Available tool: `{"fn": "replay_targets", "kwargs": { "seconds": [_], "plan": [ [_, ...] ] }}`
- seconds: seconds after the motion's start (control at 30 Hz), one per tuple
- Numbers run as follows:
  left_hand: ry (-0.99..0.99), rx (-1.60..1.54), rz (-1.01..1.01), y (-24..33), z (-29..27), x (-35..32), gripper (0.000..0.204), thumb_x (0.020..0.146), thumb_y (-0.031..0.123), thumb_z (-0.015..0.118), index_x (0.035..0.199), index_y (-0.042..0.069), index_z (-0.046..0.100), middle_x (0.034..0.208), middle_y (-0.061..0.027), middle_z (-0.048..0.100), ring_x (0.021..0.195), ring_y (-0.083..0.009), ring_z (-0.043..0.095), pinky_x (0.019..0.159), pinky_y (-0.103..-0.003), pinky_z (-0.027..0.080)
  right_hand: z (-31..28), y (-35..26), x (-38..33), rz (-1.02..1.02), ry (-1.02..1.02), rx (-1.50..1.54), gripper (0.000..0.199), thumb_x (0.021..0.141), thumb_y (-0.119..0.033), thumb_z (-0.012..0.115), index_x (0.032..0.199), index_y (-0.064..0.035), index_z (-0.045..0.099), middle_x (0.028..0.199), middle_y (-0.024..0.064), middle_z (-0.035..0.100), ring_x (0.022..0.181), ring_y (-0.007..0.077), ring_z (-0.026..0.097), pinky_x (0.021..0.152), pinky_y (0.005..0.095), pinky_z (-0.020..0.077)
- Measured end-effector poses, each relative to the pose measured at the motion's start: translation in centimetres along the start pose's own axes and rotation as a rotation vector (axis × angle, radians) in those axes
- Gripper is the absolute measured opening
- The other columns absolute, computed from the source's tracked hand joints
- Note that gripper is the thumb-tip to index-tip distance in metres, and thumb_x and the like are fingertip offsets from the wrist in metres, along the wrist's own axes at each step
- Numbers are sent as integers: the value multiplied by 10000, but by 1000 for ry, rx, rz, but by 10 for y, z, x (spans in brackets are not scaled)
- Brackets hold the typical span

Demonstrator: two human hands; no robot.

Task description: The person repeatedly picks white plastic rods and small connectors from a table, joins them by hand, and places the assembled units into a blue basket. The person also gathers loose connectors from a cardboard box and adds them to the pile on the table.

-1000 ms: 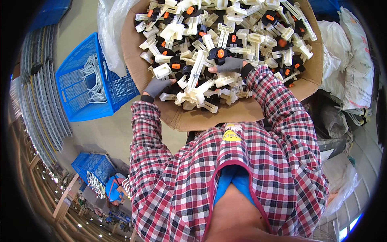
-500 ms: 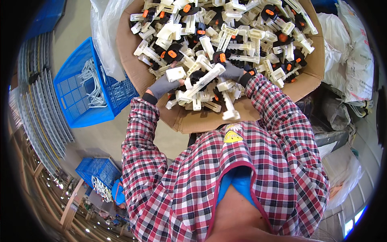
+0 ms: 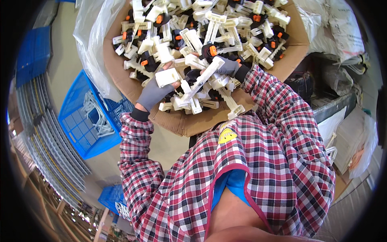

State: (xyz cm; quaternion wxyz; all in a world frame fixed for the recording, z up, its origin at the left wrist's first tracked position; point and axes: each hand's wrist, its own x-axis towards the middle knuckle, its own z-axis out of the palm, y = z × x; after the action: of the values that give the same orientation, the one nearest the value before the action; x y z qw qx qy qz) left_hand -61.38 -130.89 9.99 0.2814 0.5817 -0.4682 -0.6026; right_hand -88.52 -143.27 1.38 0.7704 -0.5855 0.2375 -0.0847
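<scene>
A large open cardboard box in front of me holds a heap of off-white plastic clamp-like parts, many with black pieces and orange tabs. Both of my hands wear grey fingerless gloves with black cuffs. My left hand, at the near left of the heap, is closed around the white block-shaped end of a plastic part. My right hand reaches in from the right, bent round a white part with a black and orange piece. Its fingers are partly hidden behind the parts.
A blue plastic crate with white hooked rods stands at the left, near stacked metal strips. Clear plastic sheeting hangs beside the box. White sacks lie at the right. Another blue crate is lower left.
The whole view has shifted and turned a little, so the box appears farther left. Both hands keep their holds, with the left wrist slightly lower in view.
</scene>
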Motion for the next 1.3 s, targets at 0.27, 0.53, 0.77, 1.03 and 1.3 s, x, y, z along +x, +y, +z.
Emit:
{"fn": "replay_targets", "kwargs": {
  "seconds": [0.27, 0.53, 0.77, 1.03, 1.3],
  "plan": [
    [-175, 280, -82, 99, -37, 75, 445, 860, 340, 768, 1170, 32, 685, 1052, -30, 730, 954, -140, 660, 838, -279, 514, -21, 10, 17, -183, 275, 103, 544, 880, -320, 721, 1320, -33, 577, 1164, 24, 642, 988, 100, 564, 884, 267, 465],
    [-249, 975, 30, 252, -25, 171, 534, 873, 440, 726, 1228, 51, 645, 1080, -30, 692, 987, -126, 623, 908, -265, 478, -37, -68, 7, -218, 508, 654, 361, 966, -207, 611, 1293, -56, 586, 1180, 25, 633, 1016, 91, 590, 873, 270, 500],
    [-640, 841, 143, 340, 33, 239, 385, 843, 315, 790, 1112, 71, 665, 978, 13, 679, 866, -95, 620, 780, -272, 513, -64, -85, -2, -513, 713, 722, 359, 975, -257, 624, 1240, -16, 642, 1156, 25, 664, 1003, 114, 617, 917, 294, 505],
    [-575, 1222, 178, 397, 76, 244, 356, 852, 385, 726, 1038, 89, 664, 833, -14, 660, 706, -130, 625, 531, -309, 550, -70, -133, -55, -656, 810, 991, 234, 879, -174, 711, 1103, -118, 673, 979, 26, 696, 805, 125, 662, 707, 317, 570],
    [-978, 1301, 320, 306, 169, 334, 467, 863, 470, 709, 1068, 56, 645, 901, -31, 660, 697, -139, 616, 527, -319, 567, -92, 33, -87, -521, 1066, 400, 279, 939, -198, 632, 1175, -58, 587, 1053, -10, 630, 954, 82, 578, 863, 303, 511]
  ]
}}
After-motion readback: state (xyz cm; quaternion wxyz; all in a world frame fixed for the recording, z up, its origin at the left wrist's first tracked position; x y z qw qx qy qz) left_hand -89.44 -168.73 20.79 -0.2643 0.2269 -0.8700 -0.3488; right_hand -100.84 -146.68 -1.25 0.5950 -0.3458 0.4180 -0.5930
